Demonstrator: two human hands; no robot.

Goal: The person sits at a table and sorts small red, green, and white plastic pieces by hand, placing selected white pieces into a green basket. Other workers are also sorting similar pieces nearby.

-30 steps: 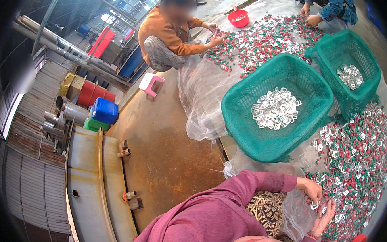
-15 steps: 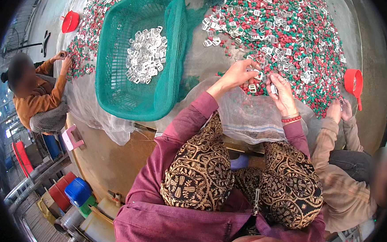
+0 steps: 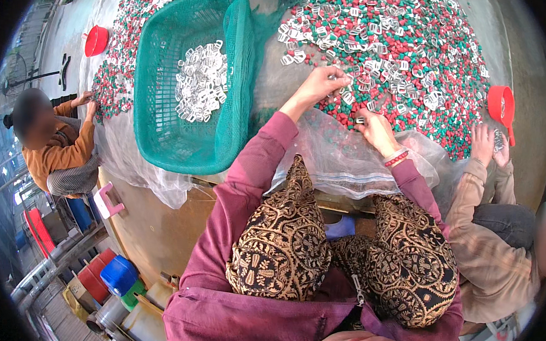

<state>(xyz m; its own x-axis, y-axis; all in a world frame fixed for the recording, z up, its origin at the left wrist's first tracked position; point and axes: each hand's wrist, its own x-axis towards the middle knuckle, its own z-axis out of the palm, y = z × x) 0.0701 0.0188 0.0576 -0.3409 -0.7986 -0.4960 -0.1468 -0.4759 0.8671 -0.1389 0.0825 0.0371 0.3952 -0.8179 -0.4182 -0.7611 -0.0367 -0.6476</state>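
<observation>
Since half a second ago, my left hand (image 3: 319,87) has drawn up and leftward, and my right hand (image 3: 375,130) has shifted left, its fingers turned down to the pieces, so the two sit farther apart. Both forearms reach forward past my patterned knees in purple sleeves (image 3: 238,166), the left back-of-hand up, a red bracelet (image 3: 396,157) on my right wrist. My left thumb and fingers are bunched close together at the near edge of the heap (image 3: 404,62); I cannot tell what they grip. My right fingers are curled in, pinching a small buckle (image 3: 360,121) just above the red and green bits.

The heap of bits and pale buckles lies spread on a sheer mesh sheet (image 3: 315,144). Left of it stands a green basket (image 3: 159,152) draped in netting, with a pile of white buckles (image 3: 202,81) inside. A red scoop (image 3: 501,104) lies near the heap's right edge, beside a co-worker in beige (image 3: 494,263). Another person, in orange (image 3: 66,155), crouches at the far left near a pink-and-white stool (image 3: 108,201); a blue container (image 3: 119,275) stands lower down.
</observation>
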